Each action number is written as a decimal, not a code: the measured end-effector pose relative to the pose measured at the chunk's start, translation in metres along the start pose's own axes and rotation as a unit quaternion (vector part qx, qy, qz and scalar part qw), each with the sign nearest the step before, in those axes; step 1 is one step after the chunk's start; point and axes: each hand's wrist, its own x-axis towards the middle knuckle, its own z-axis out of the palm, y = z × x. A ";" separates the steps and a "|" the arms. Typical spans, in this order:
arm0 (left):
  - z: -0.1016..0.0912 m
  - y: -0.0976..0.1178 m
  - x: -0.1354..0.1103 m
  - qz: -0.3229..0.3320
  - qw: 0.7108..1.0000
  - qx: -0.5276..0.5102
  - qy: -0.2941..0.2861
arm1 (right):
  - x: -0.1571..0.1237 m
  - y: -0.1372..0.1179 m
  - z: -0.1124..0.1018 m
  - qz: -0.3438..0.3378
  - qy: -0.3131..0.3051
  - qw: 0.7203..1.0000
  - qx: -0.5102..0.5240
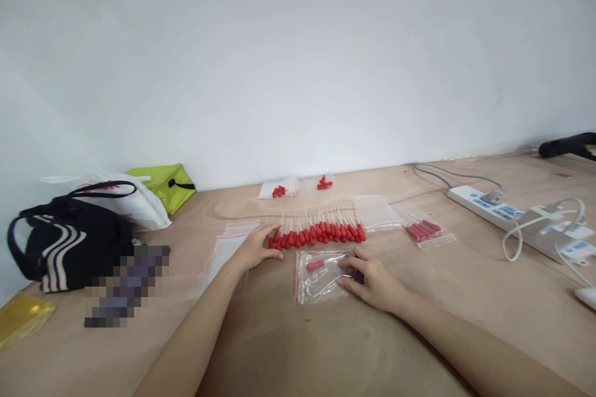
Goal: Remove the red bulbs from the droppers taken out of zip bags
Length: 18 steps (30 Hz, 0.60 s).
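Note:
A row of glass droppers with red rubber bulbs (321,232) lies across the wooden table. My left hand (257,249) rests at the row's left end, fingers bent, fingertips touching the leftmost red bulbs. In front of the row lies a clear zip bag (316,279) with one red-bulbed dropper (315,265) inside. My right hand (372,282) lies on that bag's right edge, fingers curled and pinching the plastic.
More clear bags: a stack (230,242) by my left hand, an empty one (376,211), a filled one (424,231), two at the back (298,187). Black striped bag (65,242), white and green bags at left. Power strip (521,220) with cables at right.

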 end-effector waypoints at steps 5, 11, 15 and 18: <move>0.008 0.025 -0.020 0.028 0.994 -0.013 0.109 | 0.000 -0.001 0.000 -0.001 0.005 1.000 0.000; 0.041 0.061 -0.049 -0.035 0.995 -0.075 0.060 | 0.000 -0.002 -0.001 -0.008 0.006 1.000 0.006; 0.052 0.072 -0.047 -0.045 0.992 -0.108 0.037 | 0.000 -0.001 -0.002 -0.012 -0.017 1.000 0.012; 0.057 0.077 -0.042 -0.034 0.993 -0.113 0.031 | -0.001 -0.001 -0.002 -0.017 -0.023 1.000 0.012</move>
